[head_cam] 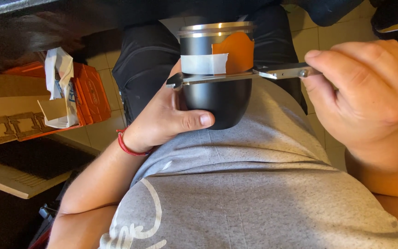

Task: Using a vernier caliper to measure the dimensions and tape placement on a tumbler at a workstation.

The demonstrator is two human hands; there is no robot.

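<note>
Close to the camera is a grey shirt (254, 193), and both arms come out past it. Just beyond the shirt, the left hand (162, 122) is wrapped around the low part of a black cup (215, 99). Its thumb lies flat across the front of the cup and its fingers go round the far side, out of sight. A red band (127, 146) sits on that wrist.

The cup sits in the middle, over the lap, with its shiny metal rim (216, 28) on the far side and its round bottom near the shirt. A strip of white tape (203, 63) and an orange patch (236, 51) are stuck on its side.

The right hand (369, 94) is closed tight on the handle of a thin metal blade (217, 77). The blade lies flat across the cup, from right to left, touching it just under the tape. Its tip (173, 82) pokes out past the cup, right beside the left hand. So the two hands are apart, one on each side, and the blade points at the left one.

Farther off on the left are orange boxes (88, 90), a crumpled white bag (58, 83) and brown cardboard (5, 115). Dark trousers (143, 64) and a tile floor (342, 32) lie beyond the cup.
</note>
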